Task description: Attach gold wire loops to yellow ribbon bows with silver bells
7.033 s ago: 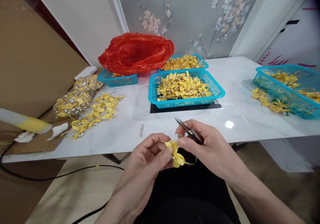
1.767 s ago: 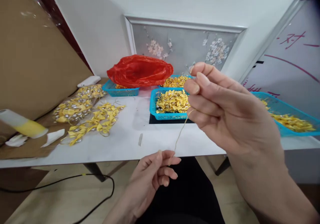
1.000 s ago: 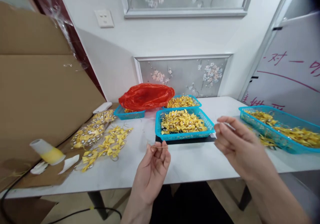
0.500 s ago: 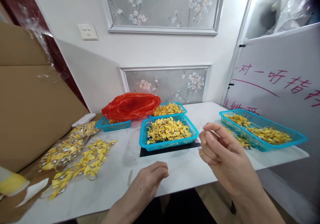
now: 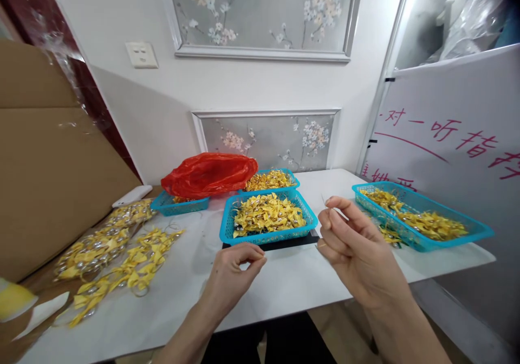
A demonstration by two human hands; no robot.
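White table (image 5: 292, 283); thin needle (image 5: 324, 200) pinched in right hand (image 5: 357, 250).

Basket (image 5: 227, 233) blocks ahead; bare table (image 5: 292, 277) betw. hands.

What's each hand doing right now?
Left hand: fingertips pinched together; contents too small to tell.
Right hand: pinching a thin needle.

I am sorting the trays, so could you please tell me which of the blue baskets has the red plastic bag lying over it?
The small blue basket at the back left, under the red bag; the other three are uncovered and show their yellow bows.
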